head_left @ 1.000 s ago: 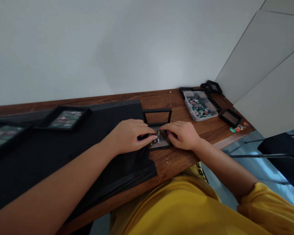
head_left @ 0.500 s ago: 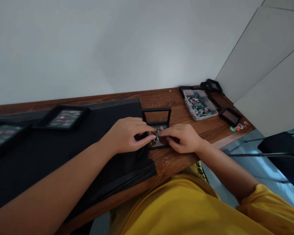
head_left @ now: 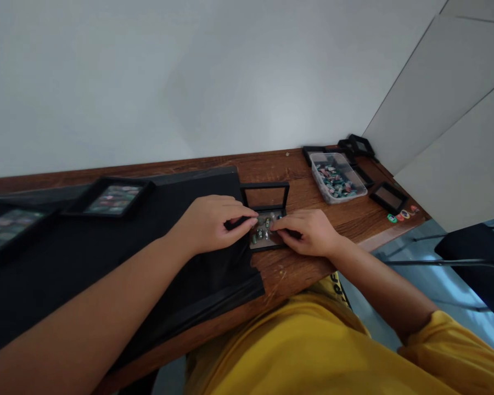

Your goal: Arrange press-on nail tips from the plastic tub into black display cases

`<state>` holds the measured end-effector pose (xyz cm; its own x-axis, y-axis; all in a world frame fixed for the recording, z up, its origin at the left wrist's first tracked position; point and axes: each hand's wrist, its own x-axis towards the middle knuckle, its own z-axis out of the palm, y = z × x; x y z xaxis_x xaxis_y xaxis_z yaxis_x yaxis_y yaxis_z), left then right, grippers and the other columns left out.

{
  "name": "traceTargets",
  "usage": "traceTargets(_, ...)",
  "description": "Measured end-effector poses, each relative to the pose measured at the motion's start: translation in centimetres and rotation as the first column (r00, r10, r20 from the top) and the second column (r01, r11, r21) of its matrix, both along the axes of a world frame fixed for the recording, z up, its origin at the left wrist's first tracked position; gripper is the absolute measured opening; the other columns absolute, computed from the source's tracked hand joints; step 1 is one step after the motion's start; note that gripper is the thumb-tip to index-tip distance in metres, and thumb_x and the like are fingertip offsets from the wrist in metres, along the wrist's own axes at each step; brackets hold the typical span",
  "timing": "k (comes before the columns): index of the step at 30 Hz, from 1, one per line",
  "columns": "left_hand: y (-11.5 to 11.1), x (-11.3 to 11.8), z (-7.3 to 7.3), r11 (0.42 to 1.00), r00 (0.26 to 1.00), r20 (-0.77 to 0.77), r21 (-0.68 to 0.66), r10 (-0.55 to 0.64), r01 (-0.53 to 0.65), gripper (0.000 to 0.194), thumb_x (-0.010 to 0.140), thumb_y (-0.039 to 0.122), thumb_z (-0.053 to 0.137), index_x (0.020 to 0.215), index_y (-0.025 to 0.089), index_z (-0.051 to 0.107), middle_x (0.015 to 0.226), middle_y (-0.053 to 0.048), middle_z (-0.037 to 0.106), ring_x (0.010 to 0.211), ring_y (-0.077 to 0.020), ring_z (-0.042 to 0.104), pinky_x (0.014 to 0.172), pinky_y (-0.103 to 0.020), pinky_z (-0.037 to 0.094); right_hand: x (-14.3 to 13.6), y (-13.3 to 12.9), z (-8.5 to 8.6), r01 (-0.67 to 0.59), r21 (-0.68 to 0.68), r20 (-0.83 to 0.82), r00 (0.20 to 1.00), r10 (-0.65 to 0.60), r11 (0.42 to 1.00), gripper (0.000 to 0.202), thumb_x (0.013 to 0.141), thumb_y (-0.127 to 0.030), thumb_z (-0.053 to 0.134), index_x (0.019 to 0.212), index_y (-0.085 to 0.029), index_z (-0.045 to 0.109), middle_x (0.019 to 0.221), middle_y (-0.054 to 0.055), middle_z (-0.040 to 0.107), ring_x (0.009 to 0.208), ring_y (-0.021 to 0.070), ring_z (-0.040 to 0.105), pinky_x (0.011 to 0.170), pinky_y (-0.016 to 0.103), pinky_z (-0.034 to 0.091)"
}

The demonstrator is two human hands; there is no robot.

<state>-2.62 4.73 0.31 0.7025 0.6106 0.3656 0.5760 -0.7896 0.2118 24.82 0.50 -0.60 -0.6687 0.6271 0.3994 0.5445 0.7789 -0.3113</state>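
Because the pieces [head_left: 260, 235] look small, smooth and hard, we judge them light, stiff and perhaps slippery, best pinched by their edges. They lie in the open case [head_left: 268, 247], on the table [head_left: 302, 184] at the edge of the mat [head_left: 214, 274], the lid [head_left: 265, 196] raised. Our left hand [head_left: 209, 225] is at the case's left side, thumb and forefinger narrowly apart; our right hand [head_left: 310, 233] is at its right side, fingers close together at the pieces. We cannot tell whether either hand grips one.
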Motion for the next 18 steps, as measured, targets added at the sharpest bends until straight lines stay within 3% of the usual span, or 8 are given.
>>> traceTargets(9,-0.01,0.08,0.20,0.999,1.000,0.013,-0.041,-0.001,0.001,0.036,0.103,0.045,0.052,0.098,0.027,0.083,0.075,-0.001,0.076,0.071,-0.0178,0.070,0.069,-0.028,0.048,-0.04,-0.12,0.13,-0.005,-0.010,-0.016,1.000,0.005,1.000,0.020,0.101,-0.022,0.058,0.111,-0.023,0.075,0.103,0.003,0.085,0.086,0.0179,0.078,0.077,0.029,0.053)
traceTargets(18,0.05,-0.18,0.14,0.997,0.998,0.045,-0.052,-0.047,0.049,0.036,0.104,0.045,0.053,0.096,0.026,0.083,0.083,-0.001,0.082,0.073,-0.0177,0.073,0.071,-0.028,0.052,0.18,-0.07,0.34,-0.001,-0.062,-0.051,0.999,-0.002,0.998,0.019,0.100,-0.024,0.060,0.111,-0.024,0.076,0.104,0.004,0.085,0.089,0.0176,0.079,0.081,0.028,0.056)
